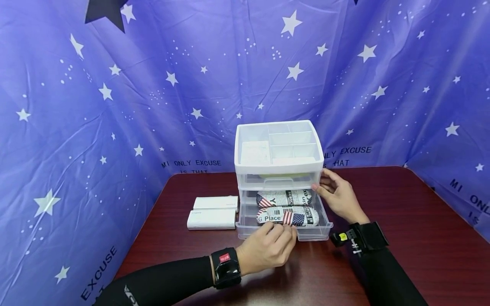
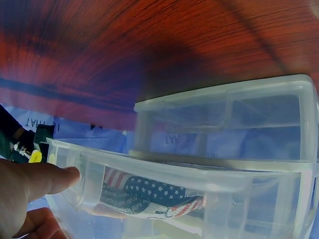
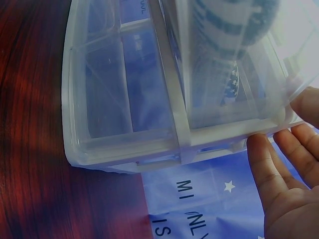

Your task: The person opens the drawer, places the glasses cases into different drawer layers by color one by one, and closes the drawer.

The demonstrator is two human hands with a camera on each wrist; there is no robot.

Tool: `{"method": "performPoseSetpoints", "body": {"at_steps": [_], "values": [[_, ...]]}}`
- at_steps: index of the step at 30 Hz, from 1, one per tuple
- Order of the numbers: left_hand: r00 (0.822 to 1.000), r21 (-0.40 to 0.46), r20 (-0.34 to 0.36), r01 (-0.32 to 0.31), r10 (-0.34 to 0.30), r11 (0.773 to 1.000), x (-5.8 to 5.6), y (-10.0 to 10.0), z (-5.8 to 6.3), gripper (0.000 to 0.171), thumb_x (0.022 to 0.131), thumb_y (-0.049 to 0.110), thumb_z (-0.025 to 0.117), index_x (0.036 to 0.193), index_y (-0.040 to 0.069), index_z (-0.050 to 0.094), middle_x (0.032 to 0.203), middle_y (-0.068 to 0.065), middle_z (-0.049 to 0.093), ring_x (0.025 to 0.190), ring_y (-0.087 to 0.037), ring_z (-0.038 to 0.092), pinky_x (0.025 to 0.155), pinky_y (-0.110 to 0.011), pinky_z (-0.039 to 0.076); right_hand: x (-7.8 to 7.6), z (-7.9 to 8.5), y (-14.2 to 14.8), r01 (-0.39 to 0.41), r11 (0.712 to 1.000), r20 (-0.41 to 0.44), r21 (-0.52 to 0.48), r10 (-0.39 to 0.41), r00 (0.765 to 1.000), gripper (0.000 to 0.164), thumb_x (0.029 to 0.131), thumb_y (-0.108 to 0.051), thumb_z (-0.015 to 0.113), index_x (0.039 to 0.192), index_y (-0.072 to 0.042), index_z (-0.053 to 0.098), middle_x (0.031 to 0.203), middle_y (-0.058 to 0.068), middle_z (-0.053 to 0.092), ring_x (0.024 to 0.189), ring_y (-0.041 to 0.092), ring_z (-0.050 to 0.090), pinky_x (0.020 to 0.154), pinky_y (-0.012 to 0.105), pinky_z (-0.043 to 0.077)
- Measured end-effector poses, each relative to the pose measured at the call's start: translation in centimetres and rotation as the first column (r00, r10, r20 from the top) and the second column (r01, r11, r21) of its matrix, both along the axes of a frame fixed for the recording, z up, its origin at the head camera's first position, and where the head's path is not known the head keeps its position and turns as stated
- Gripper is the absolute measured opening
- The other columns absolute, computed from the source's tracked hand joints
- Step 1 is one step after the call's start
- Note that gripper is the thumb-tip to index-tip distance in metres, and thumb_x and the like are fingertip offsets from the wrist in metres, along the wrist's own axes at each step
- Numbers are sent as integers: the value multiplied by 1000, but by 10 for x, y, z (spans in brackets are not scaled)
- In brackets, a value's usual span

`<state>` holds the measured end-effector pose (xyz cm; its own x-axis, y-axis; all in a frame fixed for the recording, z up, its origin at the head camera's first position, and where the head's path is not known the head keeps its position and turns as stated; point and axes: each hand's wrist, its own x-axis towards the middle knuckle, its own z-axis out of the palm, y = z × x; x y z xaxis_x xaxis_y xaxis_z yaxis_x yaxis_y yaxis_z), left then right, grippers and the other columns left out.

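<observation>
Blue star-printed curtains enclose a dark red wooden table bearing a clear plastic drawer unit, one drawer drawn out, not pushed home. The left hand grips the drawer's front; straight fingers of the right hand touch the unit's side. Two flag-patterned pouches already lie inside the drawer, and two white boxes outside, just left of it.

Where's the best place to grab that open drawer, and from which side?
Probably mid-way along its front edge, from the front: the drawer juts out toward the person, leaving that edge exposed. The left hand is there.
</observation>
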<state>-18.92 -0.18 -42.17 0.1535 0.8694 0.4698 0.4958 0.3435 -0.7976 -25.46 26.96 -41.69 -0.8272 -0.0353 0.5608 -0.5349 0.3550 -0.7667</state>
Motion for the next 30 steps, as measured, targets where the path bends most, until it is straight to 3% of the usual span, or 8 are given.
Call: {"method": "performPoseSetpoints", "body": {"at_steps": [6,11,25,30], "values": [[1000,8,8,4,-4,1000,-1,1,1,27,97,13,48,110,2,69,91,-3,64,69,-14,53,54,-22,39,-7,-7,5,4,1000,18,-20,-3,1000,55,89,-4,70,138,5,46,115,28,61,101,16,62,82,14,51],[1000,10,25,5,-5,1000,-1,1,1,27,97,12,48,110,1,69,90,-3,63,68,-13,52,54,-22,39,-2,0,2,-7,1000,14,-23,7,1000,54,89,-1,69,137,8,46,115,29,60,102,25,62,82,13,51],[999,12,34,14,-14,1000,-1,1,1,27,96,13,48,109,3,69,89,-2,62,71,-13,53,55,-22,40,-4,-7,6,7,1000,31,-2,-7,999,57,90,-7,71,140,4,45,115,27,62,98,8,63,81,14,52],[999,16,35,21,-21,1000,-2,1,2,27,96,13,48,109,2,69,88,-2,62,71,-14,53,55,-22,40,-4,-5,4,7,1000,49,-18,-7,999,56,89,-7,71,139,4,46,115,28,61,99,9,63,82,14,52]]}}
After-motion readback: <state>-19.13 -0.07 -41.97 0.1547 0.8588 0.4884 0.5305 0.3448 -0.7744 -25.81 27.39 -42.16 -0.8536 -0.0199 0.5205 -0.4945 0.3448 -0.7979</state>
